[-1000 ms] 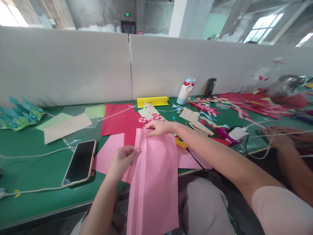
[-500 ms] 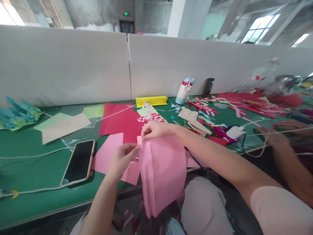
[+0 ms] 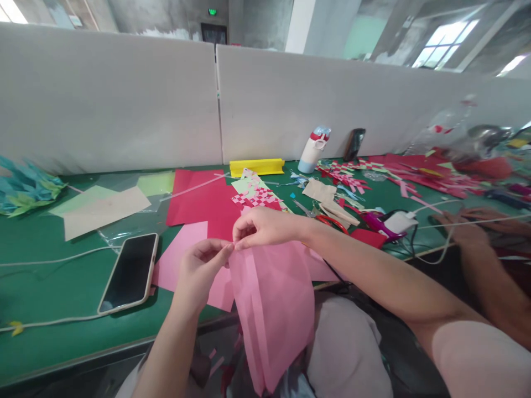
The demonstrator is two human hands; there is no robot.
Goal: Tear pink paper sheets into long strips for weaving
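Observation:
A large pink paper sheet (image 3: 282,309) with lengthwise folds along its left side hangs down over the table edge toward my lap. My right hand (image 3: 263,228) pinches its top left corner between thumb and fingers. Close against it, my left hand (image 3: 206,265) is closed at the same corner, thumb and forefinger pressed together on the paper. Both sets of fingertips nearly meet there. Beneath and behind the hands lie a flat pink sheet (image 3: 180,257) and red paper (image 3: 194,199).
A phone (image 3: 130,273) lies left of my hands. Beyond them are red-handled scissors (image 3: 332,222), a woven checkered paper piece (image 3: 257,194), a yellow folded strip (image 3: 256,167) and a bottle (image 3: 314,150). At right, another person's hands (image 3: 464,226) rest by the table edge.
My right hand has come down and left to the paper's corner, meeting my left fingertips. The folded pink sheet hangs slightly lower. The view has shifted a little.

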